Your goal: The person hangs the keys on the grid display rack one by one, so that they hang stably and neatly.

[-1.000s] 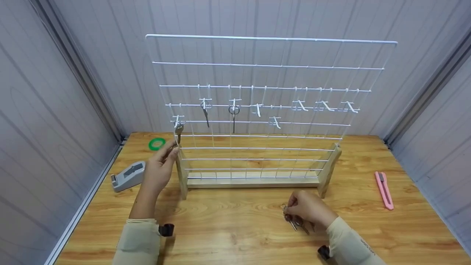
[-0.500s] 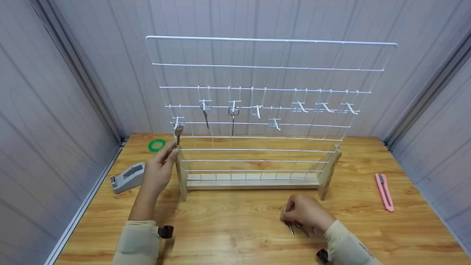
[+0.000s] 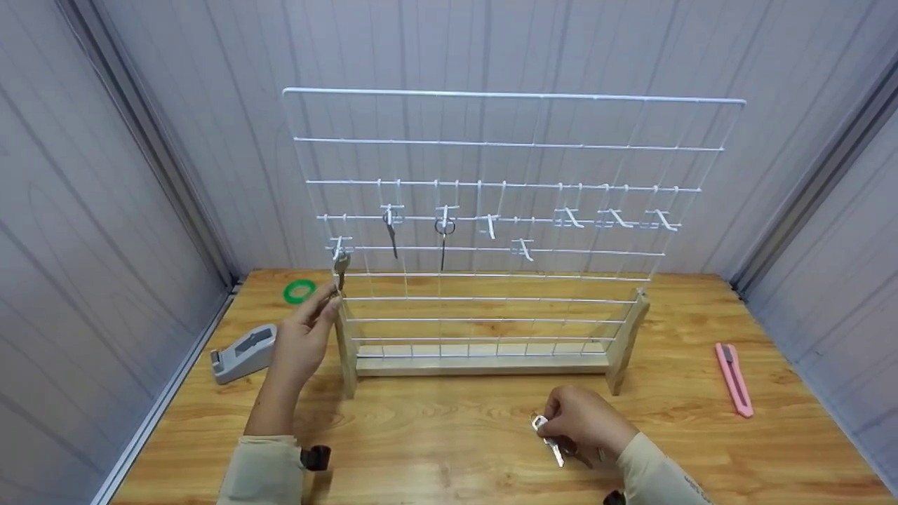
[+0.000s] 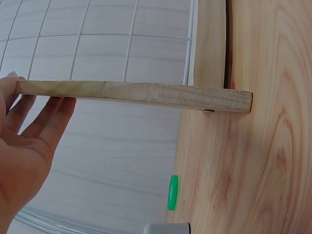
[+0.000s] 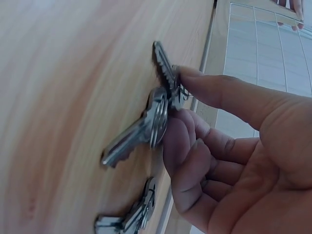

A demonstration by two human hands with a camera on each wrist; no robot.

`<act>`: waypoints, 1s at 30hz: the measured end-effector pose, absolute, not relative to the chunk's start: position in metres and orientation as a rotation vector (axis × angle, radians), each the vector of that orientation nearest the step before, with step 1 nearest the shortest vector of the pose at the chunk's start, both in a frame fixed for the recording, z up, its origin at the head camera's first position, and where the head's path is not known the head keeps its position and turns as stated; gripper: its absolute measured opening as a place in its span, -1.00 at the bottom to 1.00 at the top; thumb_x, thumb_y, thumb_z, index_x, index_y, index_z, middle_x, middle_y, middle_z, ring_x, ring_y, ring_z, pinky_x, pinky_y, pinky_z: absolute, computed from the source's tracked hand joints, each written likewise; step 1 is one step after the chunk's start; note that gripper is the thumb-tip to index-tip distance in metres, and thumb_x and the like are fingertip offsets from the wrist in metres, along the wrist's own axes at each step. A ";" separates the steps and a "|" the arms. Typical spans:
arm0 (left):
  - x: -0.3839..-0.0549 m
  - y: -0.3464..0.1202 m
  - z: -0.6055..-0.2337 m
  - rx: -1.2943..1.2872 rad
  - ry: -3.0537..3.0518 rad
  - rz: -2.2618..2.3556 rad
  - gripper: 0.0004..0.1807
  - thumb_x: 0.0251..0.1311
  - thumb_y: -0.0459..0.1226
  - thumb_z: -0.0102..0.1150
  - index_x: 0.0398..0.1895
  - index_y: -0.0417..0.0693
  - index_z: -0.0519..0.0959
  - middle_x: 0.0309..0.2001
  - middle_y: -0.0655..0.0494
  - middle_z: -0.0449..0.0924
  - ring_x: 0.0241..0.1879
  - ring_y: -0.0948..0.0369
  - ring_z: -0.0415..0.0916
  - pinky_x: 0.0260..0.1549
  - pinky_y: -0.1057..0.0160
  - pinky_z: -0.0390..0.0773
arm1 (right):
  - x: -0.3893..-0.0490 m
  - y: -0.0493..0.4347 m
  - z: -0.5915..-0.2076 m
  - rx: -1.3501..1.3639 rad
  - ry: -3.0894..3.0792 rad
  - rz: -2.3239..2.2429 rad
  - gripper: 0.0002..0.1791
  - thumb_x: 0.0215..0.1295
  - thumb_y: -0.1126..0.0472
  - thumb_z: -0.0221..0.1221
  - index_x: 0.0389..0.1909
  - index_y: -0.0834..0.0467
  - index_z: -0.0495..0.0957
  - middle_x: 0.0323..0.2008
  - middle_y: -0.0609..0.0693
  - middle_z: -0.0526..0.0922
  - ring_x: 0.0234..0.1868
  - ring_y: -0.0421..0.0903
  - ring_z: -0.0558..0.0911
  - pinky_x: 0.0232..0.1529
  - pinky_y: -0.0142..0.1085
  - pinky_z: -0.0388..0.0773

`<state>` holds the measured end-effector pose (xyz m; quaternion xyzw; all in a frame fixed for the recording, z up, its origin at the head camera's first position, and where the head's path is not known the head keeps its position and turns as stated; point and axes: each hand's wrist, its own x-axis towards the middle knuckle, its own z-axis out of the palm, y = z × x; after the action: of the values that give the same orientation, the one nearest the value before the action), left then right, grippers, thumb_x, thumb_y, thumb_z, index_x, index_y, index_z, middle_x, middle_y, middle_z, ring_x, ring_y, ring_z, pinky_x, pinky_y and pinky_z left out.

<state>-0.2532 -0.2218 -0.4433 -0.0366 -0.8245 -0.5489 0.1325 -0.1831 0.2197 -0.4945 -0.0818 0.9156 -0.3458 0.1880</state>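
The left hand (image 3: 305, 340) grips the left wooden upright (image 3: 345, 358) of the wire rack (image 3: 484, 365); the right hand (image 3: 581, 415) pinches at least two keys (image 5: 127, 141) over the table (image 3: 449, 442), near the rack's front right corner. Three of eight hooks (image 3: 490, 226) carry hung keys (image 3: 342, 270).

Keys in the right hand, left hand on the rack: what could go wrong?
1. The keys are in a thumb-and-fingertip pinch of the right hand, so they might slip out.
2. A second key bunch shows close by in the right wrist view; the two could snag.
3. The left hand grips the wooden upright; a tug could shake the hanging keys loose.
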 end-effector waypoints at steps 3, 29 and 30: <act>-0.251 -0.222 -0.446 -0.104 -2.398 -1.591 -0.52 0.63 -0.16 0.11 0.52 0.02 0.50 0.42 -0.15 0.60 0.45 -0.11 0.54 0.44 -0.13 0.56 | -0.181 0.221 -0.498 -0.243 2.550 -0.994 -0.76 0.19 0.25 0.52 -0.44 0.17 0.60 -0.53 -0.07 0.65 -0.53 -0.20 0.55 -0.55 -0.43 0.39; -0.251 -0.223 -0.441 -0.075 -2.425 -1.588 -0.50 0.64 -0.10 0.10 0.55 0.06 0.48 0.44 -0.12 0.59 0.45 -0.08 0.53 0.46 -0.13 0.54 | -0.175 0.221 -0.495 -0.349 2.539 -1.113 -0.83 0.43 0.24 0.37 -0.36 0.21 0.67 -0.46 0.01 0.78 -0.55 -0.16 0.65 -0.60 -0.45 0.51; -0.252 -0.222 -0.440 -0.076 -2.422 -1.599 -0.50 0.64 -0.10 0.10 0.55 0.07 0.48 0.44 -0.11 0.58 0.46 -0.08 0.52 0.47 -0.12 0.54 | -0.175 0.221 -0.493 -0.357 2.538 -1.112 -0.83 0.44 0.24 0.36 -0.37 0.20 0.67 -0.46 0.01 0.77 -0.55 -0.16 0.63 -0.60 -0.45 0.50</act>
<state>-0.2516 -0.2222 -0.4404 -0.0260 -0.8284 -0.5467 0.1189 -0.1750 0.2208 -0.4929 -0.1260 0.8947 -0.3920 0.1729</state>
